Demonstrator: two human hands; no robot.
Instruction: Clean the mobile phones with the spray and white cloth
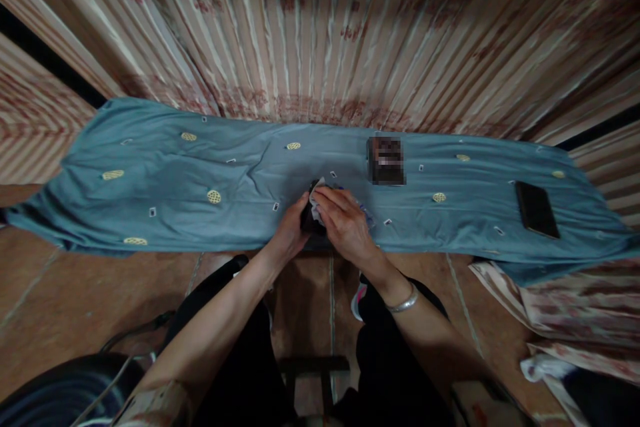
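Honestly, this is fiddlier than it looks. My left hand (pixel 293 230) is curled shut around a small dark object (pixel 309 213), gripping it from the left side, and my right hand (pixel 345 223) has its fingers closed down on a white cloth (pixel 316 203) that's pressed against the top of that same dark thing. Both hands are touching each other, working right at the near edge of the blue sheet (pixel 165 173) that covers the table, roughly in the middle of it.

What the dark thing actually is I can't tell; my hands hide most of it. My guess is it's rigid and fairly light, since one hand wraps it easily. Probably smooth too, so I'd keep the grip on its sides, thumb opposite fingers, and not on whichever face is being rubbed.

The cloth looks thin and floppy, no stiffness at all. It bunches up, so pinching it under the fingertips works better than grabbing a corner.

There's also something with a bit of blue-purple (pixel 365 213) peeking out just under my right hand, can't make it out. A dark phone (pixel 537 209) lies flat well off to the right on the sheet, and a small dark box (pixel 386 159) sits a bit behind my hands.
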